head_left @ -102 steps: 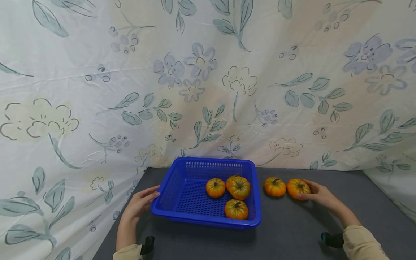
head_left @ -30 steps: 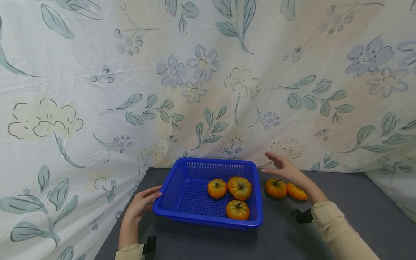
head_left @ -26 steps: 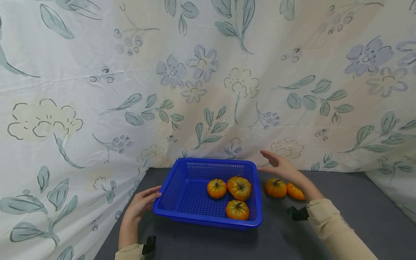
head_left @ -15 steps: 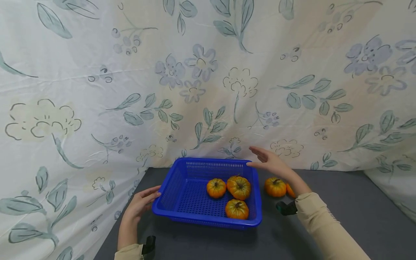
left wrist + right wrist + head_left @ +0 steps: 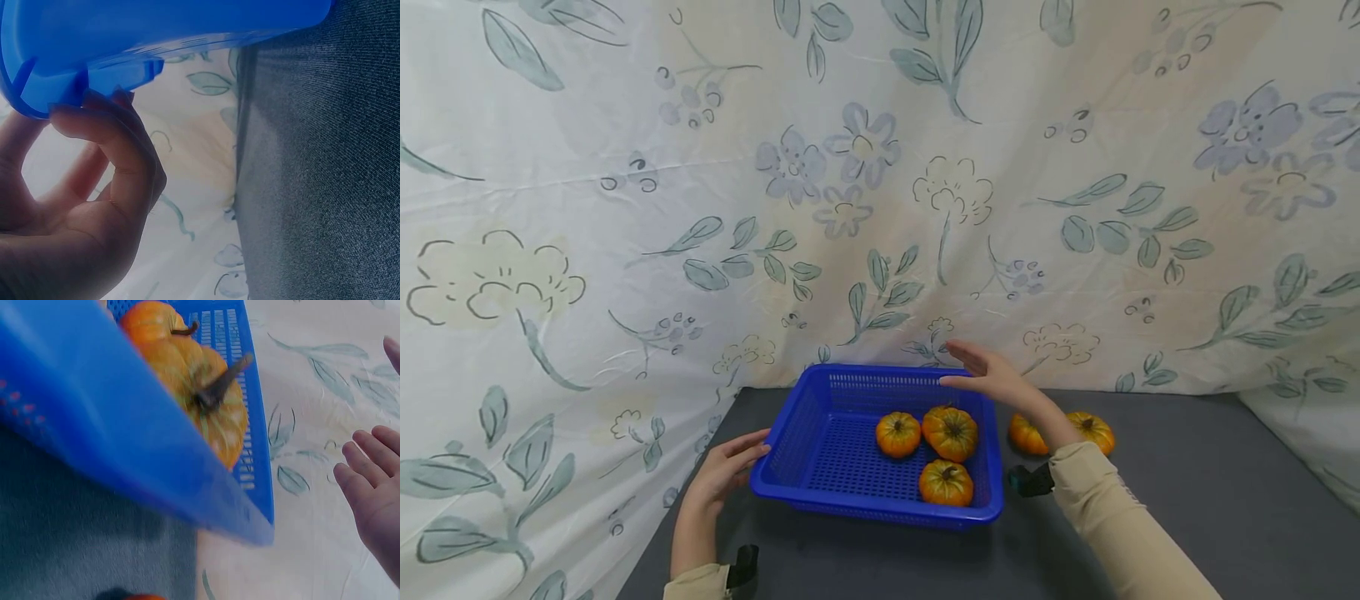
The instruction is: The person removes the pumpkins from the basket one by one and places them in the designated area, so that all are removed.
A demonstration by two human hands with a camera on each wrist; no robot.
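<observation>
A blue plastic basket (image 5: 880, 510) stands on the dark table, with several small orange pumpkins (image 5: 898, 434) in its right half. My left hand (image 5: 718, 475) grips the basket's left rim; in the left wrist view its fingers (image 5: 103, 128) curl at the blue edge. My right hand (image 5: 992, 375) is held over the basket's back right corner, holding nothing. Its fingers look extended in the right wrist view, apart from the basket and from the stemmed pumpkin (image 5: 219, 425) inside. Two more pumpkins lie right of the basket, the nearer (image 5: 1026, 435) and the farther (image 5: 1093, 431), partly hidden by my right forearm.
The dark grey tabletop (image 5: 1210, 475) extends in front of the basket and to its right. Directly behind the table hangs a pale floral curtain (image 5: 880, 208), which also runs along the left side.
Earlier my right hand was at the far-right pumpkin; it has left that pumpkin on the table and moved left to the basket's back right corner. My left hand has stayed at the rim.
</observation>
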